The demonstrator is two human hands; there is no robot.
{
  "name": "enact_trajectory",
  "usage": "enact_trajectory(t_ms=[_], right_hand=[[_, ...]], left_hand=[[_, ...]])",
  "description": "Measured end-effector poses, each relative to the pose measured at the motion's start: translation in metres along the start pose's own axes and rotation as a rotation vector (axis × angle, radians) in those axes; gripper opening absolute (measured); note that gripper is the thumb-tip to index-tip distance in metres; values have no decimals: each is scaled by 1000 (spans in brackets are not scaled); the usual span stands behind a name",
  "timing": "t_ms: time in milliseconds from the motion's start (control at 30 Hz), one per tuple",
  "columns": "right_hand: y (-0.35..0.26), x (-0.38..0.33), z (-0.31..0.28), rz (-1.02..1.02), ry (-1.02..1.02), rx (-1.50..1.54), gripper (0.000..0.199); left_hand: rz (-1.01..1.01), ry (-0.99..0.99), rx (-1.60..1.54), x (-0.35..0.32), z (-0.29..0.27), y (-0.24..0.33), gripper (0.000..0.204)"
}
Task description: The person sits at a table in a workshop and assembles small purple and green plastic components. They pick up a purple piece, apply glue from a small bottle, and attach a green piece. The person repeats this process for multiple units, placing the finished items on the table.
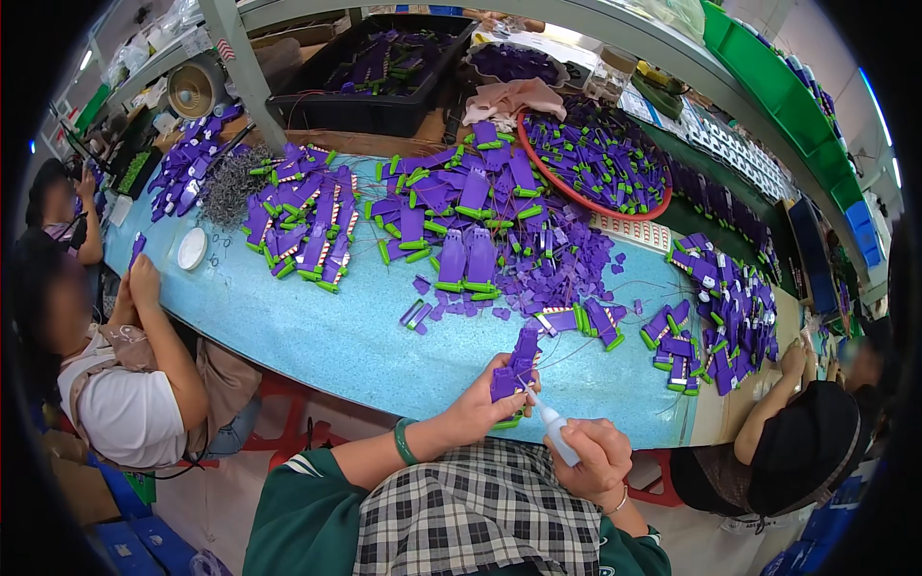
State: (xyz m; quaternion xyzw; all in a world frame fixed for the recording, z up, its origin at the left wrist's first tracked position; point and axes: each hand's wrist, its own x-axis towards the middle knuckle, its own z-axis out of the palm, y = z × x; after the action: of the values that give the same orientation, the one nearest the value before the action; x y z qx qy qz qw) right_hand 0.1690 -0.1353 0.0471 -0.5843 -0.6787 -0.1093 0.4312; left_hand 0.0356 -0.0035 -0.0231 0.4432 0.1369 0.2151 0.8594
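Observation:
My left hand point(480, 405) grips a purple plastic part point(519, 363) with a bit of green at its lower end, just past the table's near edge. In my right hand point(597, 457) is a small white squeeze bottle point(555, 428) with a thin nozzle. The nozzle tip points at the purple part and touches it or comes very close; I cannot tell which. Just beyond lie purple-and-green pieces with striped strips point(569, 320) and thin wires. Farther off is a heap of small flat purple pieces point(567, 252), beside larger purple pieces with green ends point(466, 257).
A red-rimmed round basket point(663, 209) and a black tray point(288, 113) hold more parts at the back. A white round dish point(192, 249) and grey wires point(238, 187) lie left on the blue table point(317, 331). People sit at left point(134, 384) and right point(788, 442); a metal frame point(245, 72) rises behind.

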Motion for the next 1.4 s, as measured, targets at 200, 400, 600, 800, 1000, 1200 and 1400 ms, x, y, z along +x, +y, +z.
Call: enact_trajectory(t_ms=[200, 400, 600, 800, 1000, 1200, 1400], right_hand=[[0, 1, 2, -1, -38, 33, 35], [1, 2, 3, 1, -89, 34, 41], [1, 4, 0, -12, -86, 18, 41], [0, 0, 0, -33, -59, 17, 42], [-1, 3, 3, -33, -87, 30, 42], [-2, 7, 4, -47, -82, 47, 36], [0, 2, 6, -18, -99, 46, 41]], left_hand=[[-17, -151, -136, 7, -10, 5, 43], [-43, -133, -93, 3, -7, 5, 41], [-46, -61, -10, -1, -6, 1, 48], [17, 84, 211, 3, -2, -6, 41], [138, 163, 448, 4, 0, -9, 41], [186, 204, 544, 3, -1, -12, 41], [108, 174, 383, 6, -8, -6, 41]])
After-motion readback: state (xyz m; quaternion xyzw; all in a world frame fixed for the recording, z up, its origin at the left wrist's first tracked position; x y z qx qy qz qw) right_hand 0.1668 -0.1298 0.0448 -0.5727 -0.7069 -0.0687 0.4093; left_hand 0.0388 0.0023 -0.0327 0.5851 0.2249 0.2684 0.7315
